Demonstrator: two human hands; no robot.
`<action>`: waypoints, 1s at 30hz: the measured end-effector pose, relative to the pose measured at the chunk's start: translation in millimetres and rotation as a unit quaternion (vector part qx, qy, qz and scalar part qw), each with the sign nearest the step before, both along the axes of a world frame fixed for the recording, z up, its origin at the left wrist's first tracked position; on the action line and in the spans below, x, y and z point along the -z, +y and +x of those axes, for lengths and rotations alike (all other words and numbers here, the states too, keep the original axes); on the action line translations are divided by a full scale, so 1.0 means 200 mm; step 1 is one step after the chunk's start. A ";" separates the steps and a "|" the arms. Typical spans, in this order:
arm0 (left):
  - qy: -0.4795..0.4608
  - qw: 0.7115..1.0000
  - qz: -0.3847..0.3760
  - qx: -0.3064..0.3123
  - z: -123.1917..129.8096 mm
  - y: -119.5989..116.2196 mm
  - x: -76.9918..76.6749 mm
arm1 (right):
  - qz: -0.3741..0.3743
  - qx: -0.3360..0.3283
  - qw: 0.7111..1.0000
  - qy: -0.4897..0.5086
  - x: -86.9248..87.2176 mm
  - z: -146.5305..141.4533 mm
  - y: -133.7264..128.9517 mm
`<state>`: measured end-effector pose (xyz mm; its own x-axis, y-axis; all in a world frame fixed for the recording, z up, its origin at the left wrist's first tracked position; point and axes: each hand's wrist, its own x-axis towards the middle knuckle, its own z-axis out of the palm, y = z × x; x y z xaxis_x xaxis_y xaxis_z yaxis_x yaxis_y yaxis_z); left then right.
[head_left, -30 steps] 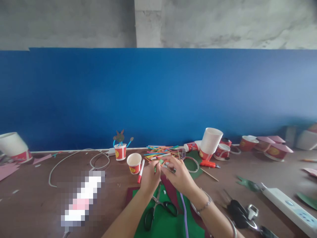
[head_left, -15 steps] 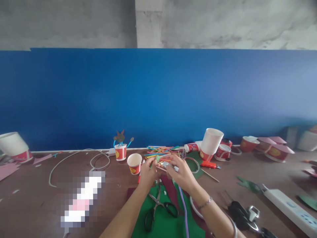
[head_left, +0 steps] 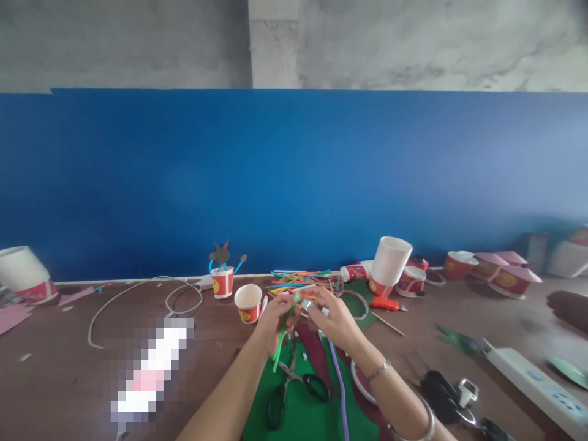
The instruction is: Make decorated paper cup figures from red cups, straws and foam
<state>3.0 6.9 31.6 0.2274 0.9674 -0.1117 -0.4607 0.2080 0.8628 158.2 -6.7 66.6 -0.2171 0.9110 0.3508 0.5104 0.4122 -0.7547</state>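
Observation:
My left hand (head_left: 275, 315) pinches green strips (head_left: 278, 350), which hang below its fingers over the green sheet. Close beside it, my right hand (head_left: 333, 315) has its fingers closed on a small silver-and-white object (head_left: 306, 304); its exact kind is too small to tell. The two sets of fingertips nearly meet. Below them, black-handled scissors (head_left: 293, 378) lie with blades apart on green paper (head_left: 316, 416). A purple strip (head_left: 339, 386) runs down from under my right hand. Left of my left hand stands a white-and-red paper cup (head_left: 248, 304).
Behind my hands lies a pile of colourful sticks (head_left: 298, 280). A decorated cup (head_left: 222, 283) stands back left, stacked cups (head_left: 389, 266) back right. Rightward are an orange-red cutter (head_left: 384, 304), a hot-glue gun (head_left: 443, 392) and a power strip (head_left: 535, 383). A dark sleeve (head_left: 569, 311) shows at the far right.
The green strips now hang down in view below my left hand. A dark sleeve has come in at the far right. The view has shifted slightly.

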 end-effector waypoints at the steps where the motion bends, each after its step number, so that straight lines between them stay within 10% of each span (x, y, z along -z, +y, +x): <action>1: -0.004 1.000 -0.007 0.020 0.00 0.00 0.00 | -0.002 -0.004 1.000 0.004 0.00 0.00 0.00; 8: 0.097 0.990 0.097 0.040 0.03 -0.01 0.00 | 0.019 -0.009 1.000 0.019 0.00 0.01 0.00; 22: 0.379 0.889 0.198 -0.166 0.03 -0.03 0.01 | 0.095 0.015 0.989 -0.109 -0.04 -0.04 -0.07; 30: 0.250 0.946 0.126 -0.164 0.01 0.05 0.04 | 0.101 0.043 0.985 -0.132 -0.01 -0.02 -0.03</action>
<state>4.7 15.9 23.0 -0.1101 0.9870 0.1172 0.0134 -0.1165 0.9931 154.1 -12.9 69.3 -0.2495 0.8478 0.4679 0.7182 0.4861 -0.4978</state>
